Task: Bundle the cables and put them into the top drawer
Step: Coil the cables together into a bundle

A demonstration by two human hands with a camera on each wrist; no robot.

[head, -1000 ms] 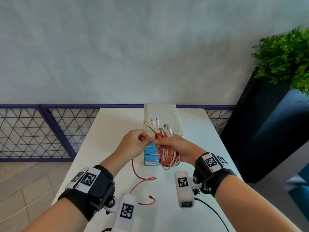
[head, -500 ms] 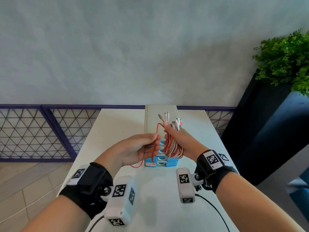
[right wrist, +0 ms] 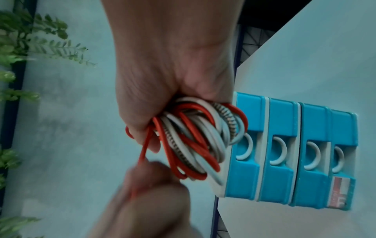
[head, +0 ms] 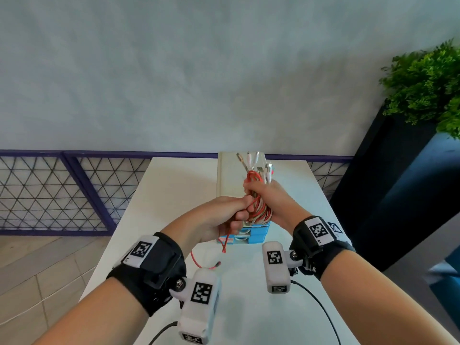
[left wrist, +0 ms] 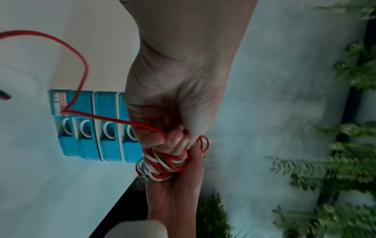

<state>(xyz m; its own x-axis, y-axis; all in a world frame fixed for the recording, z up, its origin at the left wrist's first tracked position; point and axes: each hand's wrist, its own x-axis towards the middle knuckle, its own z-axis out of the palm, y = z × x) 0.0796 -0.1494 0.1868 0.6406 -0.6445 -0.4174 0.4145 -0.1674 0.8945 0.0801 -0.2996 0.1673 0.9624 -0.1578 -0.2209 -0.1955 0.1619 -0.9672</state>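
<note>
Cables, a coiled bundle of red, white and braided grey cords [head: 258,207], sit above the middle of the white desk [head: 174,195], gripped by the right hand [head: 271,202] with its fingers curled round the coil. Several metal-tipped plug ends [head: 254,163] stick up out of the top of that fist. The left hand [head: 219,220] is closed beside it, touching the coil, and pinches a loose strand of thin red cable [head: 225,242] that hangs from its grip. That strand drops toward the desk and ends in a small plug [head: 217,264] near the left wrist. In the left wrist view the same red strand [left wrist: 81,67] loops across the front of the blue plastic drawer unit [left wrist: 95,127].

This drawer unit [head: 251,235] stands on the desk just behind and below the two hands, toward the far edge; in the right wrist view it shows four blue drawer fronts [right wrist: 284,153], each with a white ring-shaped pull, all pushed in. Its pale flat top [head: 229,175] reaches back to the far edge of the desk. A leafy green plant [head: 428,88] in a dark tall planter stands beyond the right edge of the desk, and a purple-framed mesh railing [head: 62,190] runs along the grey wall past the left edge.
</note>
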